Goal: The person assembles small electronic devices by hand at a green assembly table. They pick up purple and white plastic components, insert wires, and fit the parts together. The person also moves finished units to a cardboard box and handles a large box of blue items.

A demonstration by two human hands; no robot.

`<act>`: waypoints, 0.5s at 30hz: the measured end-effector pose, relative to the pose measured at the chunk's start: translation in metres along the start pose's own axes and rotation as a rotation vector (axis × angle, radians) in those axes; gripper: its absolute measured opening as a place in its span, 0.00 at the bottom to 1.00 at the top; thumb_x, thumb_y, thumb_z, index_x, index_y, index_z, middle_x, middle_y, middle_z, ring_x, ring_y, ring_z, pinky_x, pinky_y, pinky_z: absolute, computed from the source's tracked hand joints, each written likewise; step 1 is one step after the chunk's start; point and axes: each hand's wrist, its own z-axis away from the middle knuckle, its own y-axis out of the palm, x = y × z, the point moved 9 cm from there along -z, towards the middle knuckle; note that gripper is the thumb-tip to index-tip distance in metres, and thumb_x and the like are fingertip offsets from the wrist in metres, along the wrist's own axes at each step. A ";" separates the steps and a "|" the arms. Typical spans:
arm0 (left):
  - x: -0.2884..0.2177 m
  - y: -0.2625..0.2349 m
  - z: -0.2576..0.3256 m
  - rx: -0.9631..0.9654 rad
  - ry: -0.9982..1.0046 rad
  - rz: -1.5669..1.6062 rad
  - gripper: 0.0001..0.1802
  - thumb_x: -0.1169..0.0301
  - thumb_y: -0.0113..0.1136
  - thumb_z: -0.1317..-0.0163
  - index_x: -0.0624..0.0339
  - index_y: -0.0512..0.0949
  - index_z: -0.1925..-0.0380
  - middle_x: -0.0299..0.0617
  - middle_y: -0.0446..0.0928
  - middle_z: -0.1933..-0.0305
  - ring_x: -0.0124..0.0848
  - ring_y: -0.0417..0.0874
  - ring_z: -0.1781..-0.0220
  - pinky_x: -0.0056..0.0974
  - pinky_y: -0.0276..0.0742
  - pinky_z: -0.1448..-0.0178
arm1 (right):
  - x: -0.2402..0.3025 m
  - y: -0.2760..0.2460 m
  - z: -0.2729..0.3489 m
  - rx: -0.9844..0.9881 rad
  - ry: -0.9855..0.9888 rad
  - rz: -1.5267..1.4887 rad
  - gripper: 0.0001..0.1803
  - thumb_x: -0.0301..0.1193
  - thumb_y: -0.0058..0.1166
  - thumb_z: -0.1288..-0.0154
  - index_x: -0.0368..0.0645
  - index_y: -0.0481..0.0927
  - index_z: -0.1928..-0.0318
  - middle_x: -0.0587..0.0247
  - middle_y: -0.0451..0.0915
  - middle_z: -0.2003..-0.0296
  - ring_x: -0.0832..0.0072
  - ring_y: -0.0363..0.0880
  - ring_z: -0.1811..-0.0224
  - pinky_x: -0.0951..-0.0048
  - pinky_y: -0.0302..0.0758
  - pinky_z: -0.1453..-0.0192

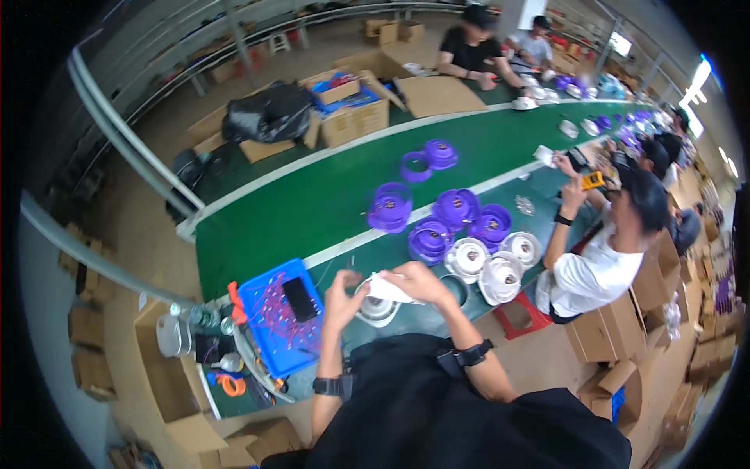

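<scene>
White plastic part [391, 290] held over green worktable [383, 252], just above round white plastic housing [378, 313]. Left hand [339, 301] pinching part's left end; right hand [422, 283] grasping its right side. Left of hands: blue rectangular plastic tray [276, 363] bearing thin pink-purple wires [272, 311] and black rectangular phone [300, 300]. Right: cluster of round white housings [501, 278], with round purple plastic housings [456, 209] beyond.
</scene>
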 end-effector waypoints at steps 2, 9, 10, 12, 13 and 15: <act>-0.039 0.005 -0.001 0.240 0.062 0.004 0.33 0.69 0.64 0.46 0.60 0.64 0.40 0.45 0.70 0.39 0.32 0.75 0.44 0.38 0.79 0.53 | -0.007 0.003 0.005 0.059 0.138 -0.112 0.26 0.44 0.48 0.32 0.32 0.78 0.77 0.54 0.71 0.88 0.76 0.67 0.85 0.65 0.66 0.78; -0.018 0.015 0.007 0.876 -0.109 0.368 0.17 0.72 0.67 0.46 0.64 0.78 0.56 0.36 0.79 0.59 0.24 0.77 0.54 0.31 0.75 0.52 | -0.031 0.023 -0.003 0.016 0.275 -0.432 0.25 0.42 0.47 0.30 0.35 0.77 0.79 0.72 0.72 0.85 0.87 0.66 0.80 0.77 0.62 0.78; -0.012 0.013 0.001 0.889 -0.159 0.319 0.17 0.72 0.67 0.46 0.64 0.79 0.57 0.36 0.80 0.60 0.24 0.77 0.54 0.31 0.75 0.53 | -0.042 0.016 -0.007 -0.051 0.237 -0.409 0.21 0.38 0.46 0.30 0.34 0.78 0.75 0.69 0.76 0.80 0.86 0.70 0.77 0.79 0.66 0.74; -0.006 -0.007 -0.018 0.778 -0.111 0.187 0.15 0.72 0.67 0.47 0.63 0.80 0.58 0.37 0.80 0.61 0.24 0.78 0.55 0.31 0.75 0.53 | -0.073 0.007 -0.009 -0.278 0.277 -0.500 0.16 0.34 0.46 0.32 0.34 0.79 0.69 0.65 0.79 0.76 0.83 0.75 0.74 0.78 0.69 0.71; 0.008 -0.020 -0.031 0.688 -0.120 0.135 0.15 0.72 0.68 0.47 0.63 0.80 0.59 0.38 0.80 0.60 0.25 0.78 0.55 0.32 0.75 0.53 | -0.077 -0.001 -0.011 -0.279 0.234 -0.239 0.12 0.31 0.48 0.35 0.34 0.79 0.65 0.60 0.81 0.74 0.78 0.78 0.72 0.75 0.73 0.67; 0.024 -0.051 -0.062 0.458 -0.106 0.009 0.16 0.71 0.68 0.50 0.64 0.80 0.59 0.41 0.81 0.58 0.28 0.79 0.56 0.33 0.76 0.53 | -0.108 0.005 -0.009 -0.183 0.294 -0.122 0.11 0.31 0.50 0.39 0.36 0.80 0.63 0.56 0.81 0.73 0.72 0.80 0.70 0.71 0.75 0.63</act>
